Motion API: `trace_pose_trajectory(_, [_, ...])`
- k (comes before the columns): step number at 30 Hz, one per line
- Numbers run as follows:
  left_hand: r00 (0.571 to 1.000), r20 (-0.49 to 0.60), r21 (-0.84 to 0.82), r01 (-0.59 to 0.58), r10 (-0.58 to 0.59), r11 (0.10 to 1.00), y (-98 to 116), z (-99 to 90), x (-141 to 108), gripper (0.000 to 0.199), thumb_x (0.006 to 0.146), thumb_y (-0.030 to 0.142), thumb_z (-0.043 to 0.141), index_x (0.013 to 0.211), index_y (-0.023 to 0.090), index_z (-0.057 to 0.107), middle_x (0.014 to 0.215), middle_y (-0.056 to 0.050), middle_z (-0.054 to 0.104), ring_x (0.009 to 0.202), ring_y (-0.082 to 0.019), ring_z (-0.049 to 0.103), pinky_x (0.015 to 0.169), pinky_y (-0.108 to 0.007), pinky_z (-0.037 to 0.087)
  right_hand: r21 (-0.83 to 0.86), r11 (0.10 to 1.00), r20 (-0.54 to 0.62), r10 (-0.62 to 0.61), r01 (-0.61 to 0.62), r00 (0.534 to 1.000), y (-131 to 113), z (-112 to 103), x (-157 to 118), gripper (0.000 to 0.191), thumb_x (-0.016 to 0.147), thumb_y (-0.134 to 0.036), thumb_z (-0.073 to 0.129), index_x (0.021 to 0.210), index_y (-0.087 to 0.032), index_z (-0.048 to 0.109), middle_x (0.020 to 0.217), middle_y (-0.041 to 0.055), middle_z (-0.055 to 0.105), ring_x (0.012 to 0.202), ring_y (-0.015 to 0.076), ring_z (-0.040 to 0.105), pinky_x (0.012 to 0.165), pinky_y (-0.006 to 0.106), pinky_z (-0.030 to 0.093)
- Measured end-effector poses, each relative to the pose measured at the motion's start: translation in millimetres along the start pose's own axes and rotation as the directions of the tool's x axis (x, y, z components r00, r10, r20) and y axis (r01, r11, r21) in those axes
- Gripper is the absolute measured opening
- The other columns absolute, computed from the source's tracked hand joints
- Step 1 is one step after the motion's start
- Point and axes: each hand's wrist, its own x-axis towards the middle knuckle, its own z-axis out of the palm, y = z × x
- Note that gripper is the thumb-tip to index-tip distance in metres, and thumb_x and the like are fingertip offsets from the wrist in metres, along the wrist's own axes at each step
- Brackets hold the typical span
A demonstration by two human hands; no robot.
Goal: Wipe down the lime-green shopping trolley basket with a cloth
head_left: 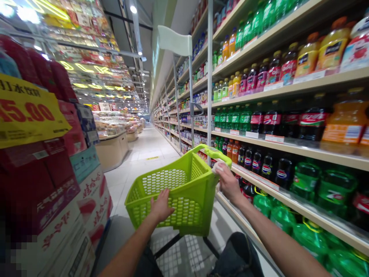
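Head view: both hands on green cart, white wad at handle end

Head: the green shopping cart [187, 207] is in the aisle, right in front of the person's knees, beside the drink shelves [288, 148]. Left hand [162, 206] lies on the basket's perforated side wall, palm down, fingers extended and a bit apart, thumb out, gripping nothing; likely braces the cart so it doesn't roll or turn. Right hand [230, 185] has fingers bent around a white wad [219, 167], cloth or tissue, can't tell which, pinched against the upper rear corner where the handle [213, 152] joins. The wad sits between fingers and plastic, probably so pressure goes through it. Hands are on different parts of the cart, so the left likely counters the right's push. Stacked boxes [93, 200] stand on the left, under a yellow price sign [29, 111]. Cart wheels not visible.
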Motion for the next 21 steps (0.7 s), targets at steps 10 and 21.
trace_pose_trajectory(10, [0.999,0.015,0.052,0.03,-0.031,0.998,-10.6,-1.7,-5.9,0.08,0.066,0.026,0.053,0.137,0.012,0.017,0.146,-0.012,0.013,0.134,-0.026,0.01,0.105,-0.055,0.011,0.052,0.952,0.267,-0.306,0.303,0.914,-36.9,65.8,-8.9,0.029,0.083,-0.012,0.045,0.106,-0.021,0.061,0.114,0.005,0.06,0.111,0.0168,0.051,0.096,0.035,0.041])
trace_pose_trajectory(21, [0.998,0.038,0.04,0.055,-0.056,0.998,-15.6,-3.2,-12.6,0.082,0.065,0.024,0.055,0.136,0.014,0.017,0.146,-0.011,0.01,0.134,-0.025,0.007,0.105,-0.054,0.012,-0.041,0.979,0.322,-0.175,0.199,0.93,-73.2,97.4,-2.8,0.029,0.079,-0.007,0.049,0.104,-0.015,0.062,0.117,0.0116,0.058,0.113,0.021,0.049,0.097,0.038,0.039])
